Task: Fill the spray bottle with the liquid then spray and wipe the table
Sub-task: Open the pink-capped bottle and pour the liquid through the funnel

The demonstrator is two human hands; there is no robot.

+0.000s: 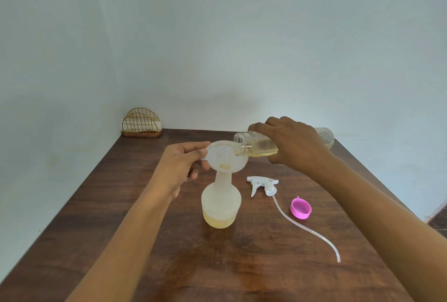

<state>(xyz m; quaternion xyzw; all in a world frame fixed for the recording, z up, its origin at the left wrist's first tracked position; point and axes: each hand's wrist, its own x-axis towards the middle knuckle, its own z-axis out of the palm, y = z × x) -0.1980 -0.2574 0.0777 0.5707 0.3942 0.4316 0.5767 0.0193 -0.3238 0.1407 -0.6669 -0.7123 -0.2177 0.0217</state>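
A frosted white spray bottle point(221, 201) stands upright mid-table with pale yellow liquid in its bottom. A white funnel point(226, 154) sits in its neck, a little liquid pooled in the cone. My left hand point(182, 165) pinches the funnel's rim tab. My right hand point(294, 143) holds a clear jar point(244, 145) of yellow liquid tipped nearly level, its open mouth over the funnel. The white trigger spray head point(262, 184) with its long dip tube point(304, 225) lies on the table to the right of the bottle.
A pink cap point(300, 208) lies open side up right of the tube. A gold wire napkin holder point(141, 123) with white napkins stands in the far left corner of the dark wooden table point(242, 265). Walls border the table at back and left.
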